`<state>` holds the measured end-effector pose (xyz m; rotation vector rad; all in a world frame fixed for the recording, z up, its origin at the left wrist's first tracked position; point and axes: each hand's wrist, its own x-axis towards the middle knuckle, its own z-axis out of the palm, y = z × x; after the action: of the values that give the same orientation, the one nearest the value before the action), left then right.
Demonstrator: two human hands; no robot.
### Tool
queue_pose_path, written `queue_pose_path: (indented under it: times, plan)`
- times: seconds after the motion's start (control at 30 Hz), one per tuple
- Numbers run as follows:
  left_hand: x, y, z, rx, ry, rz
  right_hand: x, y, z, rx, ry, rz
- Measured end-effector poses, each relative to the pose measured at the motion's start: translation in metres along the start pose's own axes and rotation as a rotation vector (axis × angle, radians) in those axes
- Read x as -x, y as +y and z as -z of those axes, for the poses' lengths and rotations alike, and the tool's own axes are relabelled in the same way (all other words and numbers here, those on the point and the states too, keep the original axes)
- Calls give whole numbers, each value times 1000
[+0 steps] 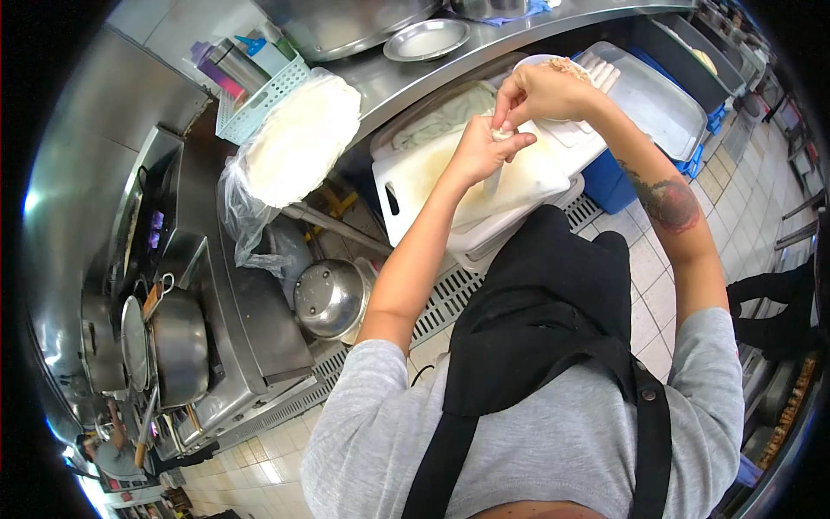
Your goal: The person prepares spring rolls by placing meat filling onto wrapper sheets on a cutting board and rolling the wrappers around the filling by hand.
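Observation:
My left hand (481,150) is closed around a small white dough roll (492,184), whose pale end pokes out below the fingers over the cutting board. Just above it, my right hand (538,93) has its fingertips pinched together at the roll's upper end, nearly touching my left thumb. What lies between the right fingertips is mostly hidden. Under both hands is a white cutting board (424,183) with a handle slot. A bowl of orange-brown shredded filling (566,66) stands behind my right wrist. Several finished white rolls (603,73) lie beside that bowl.
At left, a stack of thin round dough sheets (303,138) rests on a plastic bag beside a light-green basket (262,99) of bottles. A tub with pale cloth-like contents (443,115) sits behind the board. A metal tray (661,108) is at right; pots (177,346) stand at lower left.

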<state>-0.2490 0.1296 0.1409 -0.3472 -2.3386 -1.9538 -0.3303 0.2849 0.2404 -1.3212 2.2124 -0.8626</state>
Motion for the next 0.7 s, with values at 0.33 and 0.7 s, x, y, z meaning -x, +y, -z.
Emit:
queue_pose_path:
  times: [0.33,0.7]
  plan:
    - [-6,13,-5,181,-34,16,17,36,-13,-676,157,-18]
    - [-117,26,-65,462,166,-164,83,153,9,-821,625,-79]
